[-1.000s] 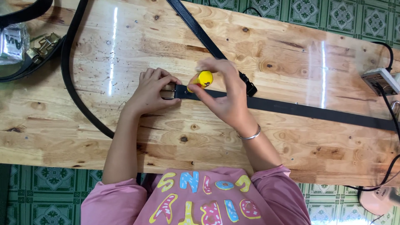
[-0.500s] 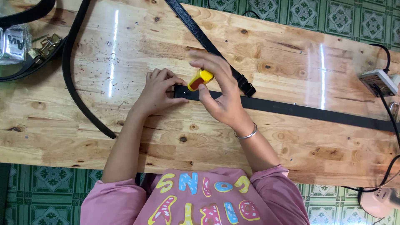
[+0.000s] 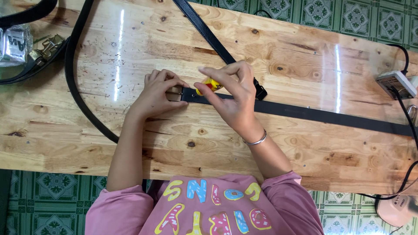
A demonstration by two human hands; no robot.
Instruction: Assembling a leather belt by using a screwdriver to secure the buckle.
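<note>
- Two bare forearms reach out from pink sleeves at the near edge of the wooden table; the shirt front shows coloured doughnut shapes and letters.
- A thin silver bangle circles the right wrist.
- The right hand is partly closed, thumb and fingertips pinched on a small yellow tool with a touch of red, held just above the end of a black belt strap.
- The left hand is curled with its fingers bent down, pressing on the metal buckle at that strap's end, where the two hands almost meet.
- From the hands, the flat black strap lies across the table toward the right edge.
- A second black strap runs diagonally from the far edge down behind the right hand, ending in a small black clip just beside that hand.
- A third dark strap curves in a long loop along the left side, from the far edge to the near edge.
- At the far left, a brass-coloured buckle lies on more dark strapping, next to a shiny silver packet.
- At the far right, a white power strip sits near the table edge with a black cable trailing down toward a pale pink object at floor level.
- The tabletop is glossy, knotted pine planking with streaks of reflected light.
- Green patterned floor tiles show around the table.
</note>
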